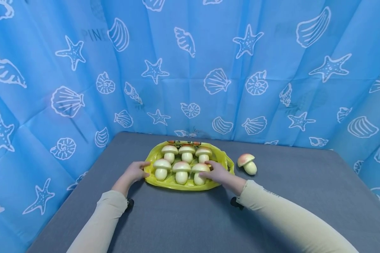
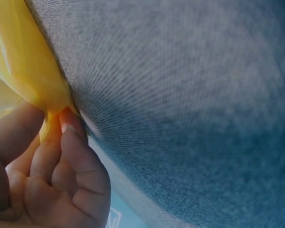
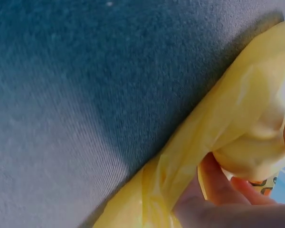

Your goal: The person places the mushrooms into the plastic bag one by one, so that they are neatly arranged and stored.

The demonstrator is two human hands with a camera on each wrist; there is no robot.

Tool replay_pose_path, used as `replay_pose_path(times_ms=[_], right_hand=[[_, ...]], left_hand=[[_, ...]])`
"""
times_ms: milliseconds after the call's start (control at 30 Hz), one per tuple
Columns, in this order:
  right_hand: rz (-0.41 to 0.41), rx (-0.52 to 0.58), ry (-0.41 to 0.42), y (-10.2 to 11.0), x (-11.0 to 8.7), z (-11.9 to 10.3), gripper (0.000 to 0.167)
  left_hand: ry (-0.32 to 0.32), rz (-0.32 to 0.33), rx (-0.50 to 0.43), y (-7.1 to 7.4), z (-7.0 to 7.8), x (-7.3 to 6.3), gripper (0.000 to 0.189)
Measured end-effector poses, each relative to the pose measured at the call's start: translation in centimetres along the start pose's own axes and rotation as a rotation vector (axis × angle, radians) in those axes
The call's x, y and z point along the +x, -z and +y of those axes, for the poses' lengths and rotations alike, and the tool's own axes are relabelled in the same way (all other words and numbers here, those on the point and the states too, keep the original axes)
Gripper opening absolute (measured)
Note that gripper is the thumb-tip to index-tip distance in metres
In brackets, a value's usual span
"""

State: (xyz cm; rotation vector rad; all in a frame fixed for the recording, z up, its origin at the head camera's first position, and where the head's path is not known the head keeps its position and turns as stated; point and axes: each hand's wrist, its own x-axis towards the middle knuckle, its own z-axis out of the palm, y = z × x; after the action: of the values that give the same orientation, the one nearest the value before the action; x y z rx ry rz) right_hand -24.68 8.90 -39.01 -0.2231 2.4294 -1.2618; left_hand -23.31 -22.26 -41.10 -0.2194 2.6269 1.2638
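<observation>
A yellow plastic bag (image 1: 185,187) lies spread on the table with two rows of toy mushrooms on it, pale stems toward me and caps away. My left hand (image 1: 135,172) pinches the bag's left edge; the gathered yellow plastic (image 2: 31,61) runs between thumb and fingers in the left wrist view. At the front right, my right hand (image 1: 220,173) grips the last mushroom (image 1: 198,178) of the near row. In the right wrist view its fingers (image 3: 218,183) reach inside the bag's rim beside the pale mushroom (image 3: 251,154), with the thumb at the frame's edge.
One more toy mushroom (image 1: 247,164), its cap tinged red, lies tilted on the grey table (image 1: 183,221) to the right of the bag. Behind the table hangs a blue curtain (image 1: 190,70) with white shells and starfish.
</observation>
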Motion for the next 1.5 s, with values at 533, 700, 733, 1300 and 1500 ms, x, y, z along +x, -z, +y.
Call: replay_pose_path(times_ms=[533,700,733,1300,1500], right_hand=[[0.000,0.010,-0.013,1.3,-0.2,-0.3,0.064],[0.005,0.062,-0.002,2.5,-1.1,-0.5,0.059],[0.015,0.074,0.002,2.8,-1.3,-0.6,0.058],[0.298,0.156,-0.011,9.0,-3.3,1.5,0.063],[0.373,0.205,0.009,9.9,-3.5,3.6,0.064]], left_hand=[[0.000,0.009,-0.006,-0.1,-0.3,0.1,0.051],[0.005,0.007,0.009,-0.1,-0.4,0.1,0.050],[0.007,0.007,0.007,-0.1,-0.4,0.1,0.050],[-0.003,0.007,0.024,-0.1,-0.3,0.1,0.049],[-0.006,0.005,0.019,-0.1,-0.2,0.1,0.049]])
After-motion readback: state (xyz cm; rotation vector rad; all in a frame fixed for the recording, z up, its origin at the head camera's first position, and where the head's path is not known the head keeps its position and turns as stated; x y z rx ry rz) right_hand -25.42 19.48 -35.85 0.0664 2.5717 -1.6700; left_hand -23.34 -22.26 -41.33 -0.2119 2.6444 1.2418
